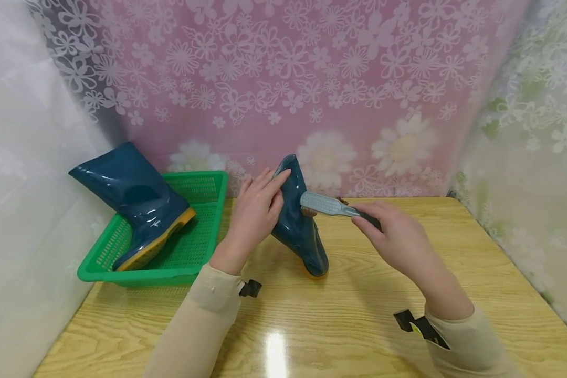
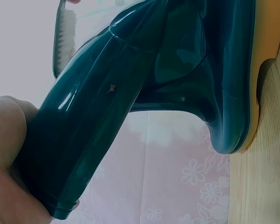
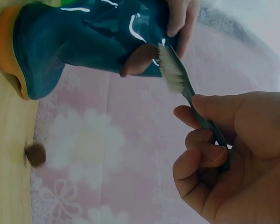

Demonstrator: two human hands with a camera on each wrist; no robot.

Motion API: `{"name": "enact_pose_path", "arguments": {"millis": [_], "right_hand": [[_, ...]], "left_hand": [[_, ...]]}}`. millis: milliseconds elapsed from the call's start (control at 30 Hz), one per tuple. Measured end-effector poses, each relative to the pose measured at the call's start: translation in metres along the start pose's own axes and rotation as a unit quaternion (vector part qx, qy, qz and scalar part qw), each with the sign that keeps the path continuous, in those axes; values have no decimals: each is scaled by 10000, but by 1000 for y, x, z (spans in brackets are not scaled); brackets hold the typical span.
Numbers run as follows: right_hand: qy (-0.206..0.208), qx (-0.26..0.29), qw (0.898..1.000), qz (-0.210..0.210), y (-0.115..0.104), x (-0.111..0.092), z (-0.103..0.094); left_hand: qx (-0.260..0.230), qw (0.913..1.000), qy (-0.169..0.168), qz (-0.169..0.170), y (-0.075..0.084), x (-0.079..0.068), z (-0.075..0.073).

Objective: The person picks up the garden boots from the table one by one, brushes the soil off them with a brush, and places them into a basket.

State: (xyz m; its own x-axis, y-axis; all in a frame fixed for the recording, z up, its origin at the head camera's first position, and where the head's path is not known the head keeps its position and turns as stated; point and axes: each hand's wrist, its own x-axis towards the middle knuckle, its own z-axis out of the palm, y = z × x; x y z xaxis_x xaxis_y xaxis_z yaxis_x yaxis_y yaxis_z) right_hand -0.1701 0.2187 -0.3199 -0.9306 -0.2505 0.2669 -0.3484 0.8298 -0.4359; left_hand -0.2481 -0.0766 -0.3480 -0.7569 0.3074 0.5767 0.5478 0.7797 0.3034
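A dark blue rubber boot with a yellow-orange sole stands on the table, its shaft leaning. My left hand grips the top of the shaft, fingers over the rim. In my right hand is the dark handle of a scrub brush. Its white bristles face the upper shaft, right beside a brown smear there. The left wrist view shows a small pale speck on the shaft.
A green plastic basket stands at the left, with a second blue boot leaning in it, sole to the right. A brown lump lies near the table's back edge. Patterned curtains hang behind and beside the wooden table.
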Motion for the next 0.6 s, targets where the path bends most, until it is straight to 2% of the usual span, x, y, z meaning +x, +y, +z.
{"name": "enact_pose_path", "arguments": {"millis": [267, 600], "right_hand": [[-321, 66, 9993, 184, 12, -1, -16], [-369, 80, 9989, 270, 23, -3, -28]], "left_hand": [[-63, 10000, -32, -48, 0, 0, 0], [-16, 10000, -28, -49, 1, 1, 1]]}}
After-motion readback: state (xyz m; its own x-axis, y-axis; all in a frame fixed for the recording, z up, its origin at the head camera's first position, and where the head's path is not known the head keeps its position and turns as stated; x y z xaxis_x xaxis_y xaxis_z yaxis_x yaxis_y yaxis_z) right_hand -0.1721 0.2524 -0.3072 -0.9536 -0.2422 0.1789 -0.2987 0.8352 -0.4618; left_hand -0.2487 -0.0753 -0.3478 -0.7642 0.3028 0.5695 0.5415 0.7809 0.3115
